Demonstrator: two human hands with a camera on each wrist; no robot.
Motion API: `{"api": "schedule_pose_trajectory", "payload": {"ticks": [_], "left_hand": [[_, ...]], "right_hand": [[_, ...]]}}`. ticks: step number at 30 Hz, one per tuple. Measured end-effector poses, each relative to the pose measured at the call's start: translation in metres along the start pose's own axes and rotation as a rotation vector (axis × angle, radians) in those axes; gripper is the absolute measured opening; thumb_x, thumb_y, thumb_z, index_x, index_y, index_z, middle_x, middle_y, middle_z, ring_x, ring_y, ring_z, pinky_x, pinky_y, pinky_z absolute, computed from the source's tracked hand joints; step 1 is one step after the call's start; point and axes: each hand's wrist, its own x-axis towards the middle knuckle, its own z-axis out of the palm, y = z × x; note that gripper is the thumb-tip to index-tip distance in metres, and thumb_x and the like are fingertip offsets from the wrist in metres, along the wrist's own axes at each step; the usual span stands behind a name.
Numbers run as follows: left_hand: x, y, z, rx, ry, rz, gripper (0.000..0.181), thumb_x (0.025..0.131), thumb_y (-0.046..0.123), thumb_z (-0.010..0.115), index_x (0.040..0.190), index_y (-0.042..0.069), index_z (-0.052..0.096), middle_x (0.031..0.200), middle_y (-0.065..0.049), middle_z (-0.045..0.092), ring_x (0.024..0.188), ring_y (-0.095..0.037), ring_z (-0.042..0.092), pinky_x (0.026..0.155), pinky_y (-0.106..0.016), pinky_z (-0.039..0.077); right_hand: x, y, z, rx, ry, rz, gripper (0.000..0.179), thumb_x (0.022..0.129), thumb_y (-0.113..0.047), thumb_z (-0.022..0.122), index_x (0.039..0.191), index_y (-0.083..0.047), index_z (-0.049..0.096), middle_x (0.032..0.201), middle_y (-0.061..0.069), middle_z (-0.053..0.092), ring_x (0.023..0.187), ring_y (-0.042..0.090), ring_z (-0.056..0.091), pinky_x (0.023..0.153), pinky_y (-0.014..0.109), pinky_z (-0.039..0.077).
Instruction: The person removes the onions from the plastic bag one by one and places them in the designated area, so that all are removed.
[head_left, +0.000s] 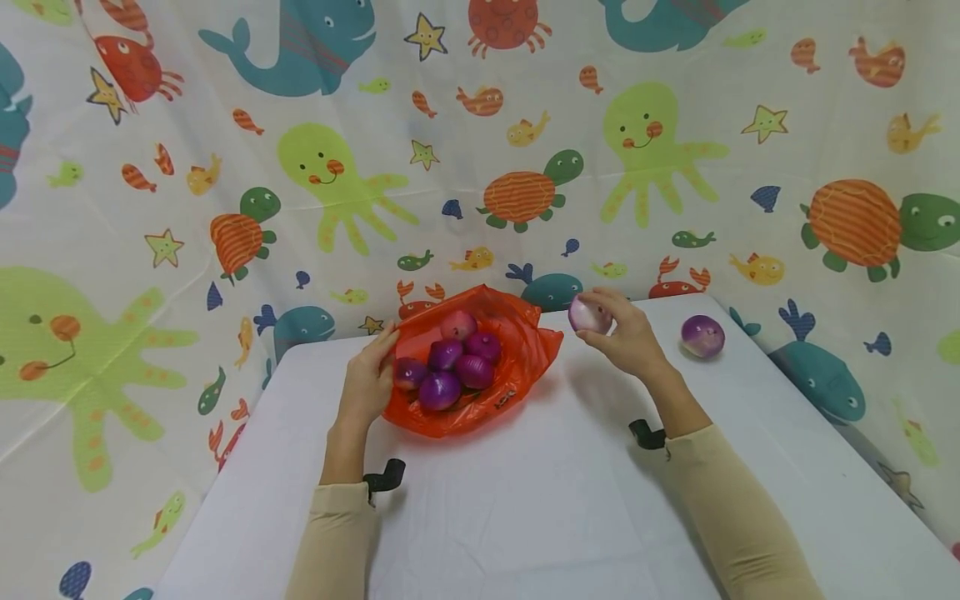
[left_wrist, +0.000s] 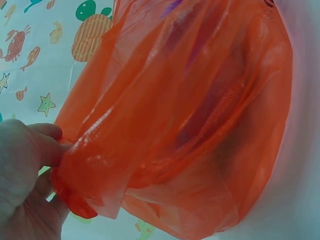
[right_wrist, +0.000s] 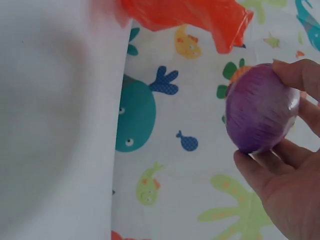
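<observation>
My left hand (head_left: 369, 379) pinches the left rim of a red plastic bag (head_left: 517, 367). In the left wrist view, thumb and fingers grip a fold of that bag (left_wrist: 165, 140). Several purple onions (head_left: 440, 390) lie inside its open mouth. To the right of the bag, my right hand (head_left: 626, 337) holds a purple onion (head_left: 588, 315) between thumb and fingers, raised above the table. The right wrist view shows this onion (right_wrist: 260, 110) up close in the fingertips. Another onion (head_left: 702, 336) sits on the table, further right.
A white cloth covers the table (head_left: 510, 517). Behind and at both sides hangs a curtain (head_left: 450, 108) printed with sea animals, close to the table's back edge. Small black camera mounts (head_left: 386, 475) are at both wrists.
</observation>
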Motion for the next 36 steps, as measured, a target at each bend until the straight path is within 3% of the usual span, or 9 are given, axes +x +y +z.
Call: {"api": "schedule_pose_trajectory", "payload": {"ticks": [6, 20, 28, 36], "left_hand": [[0.0, 0.001, 0.0, 0.002, 0.003, 0.002, 0.058, 0.099, -0.01, 0.058, 0.153, 0.01, 0.051, 0.163, -0.008, 0.046, 0.15, -0.033, 0.045, 0.116, -0.052, 0.044], [0.001, 0.004, 0.003, -0.005, -0.004, -0.009, 0.059, 0.099, -0.009, 0.059, 0.154, 0.012, 0.051, 0.164, -0.005, 0.045, 0.151, -0.033, 0.044, 0.117, -0.052, 0.043], [-0.001, 0.002, 0.003, 0.011, -0.01, -0.017, 0.057, 0.101, -0.007, 0.057, 0.154, 0.011, 0.051, 0.164, -0.005, 0.044, 0.151, -0.033, 0.044, 0.117, -0.052, 0.043], [-0.002, 0.003, 0.002, 0.007, -0.013, -0.034, 0.059, 0.1, -0.007, 0.059, 0.155, 0.012, 0.05, 0.164, -0.004, 0.044, 0.152, -0.032, 0.043, 0.117, -0.052, 0.044]], "right_hand": [[0.001, 0.004, -0.007, -0.008, -0.036, 0.067, 0.059, 0.091, -0.016, 0.081, 0.146, -0.017, 0.059, 0.161, 0.019, 0.044, 0.144, 0.045, 0.045, 0.109, 0.067, 0.048], [0.0, 0.015, -0.016, -0.021, -0.062, 0.111, 0.06, 0.091, -0.013, 0.08, 0.147, -0.017, 0.058, 0.164, 0.02, 0.04, 0.148, 0.047, 0.04, 0.112, 0.07, 0.043], [0.0, 0.028, -0.017, -0.031, -0.048, 0.133, 0.06, 0.09, -0.01, 0.081, 0.145, -0.01, 0.057, 0.158, 0.02, 0.047, 0.145, 0.045, 0.044, 0.117, 0.065, 0.04], [0.0, 0.042, -0.024, -0.041, -0.058, 0.195, 0.062, 0.091, -0.011, 0.08, 0.147, -0.008, 0.054, 0.154, 0.022, 0.05, 0.141, 0.047, 0.046, 0.115, 0.069, 0.04]]}}
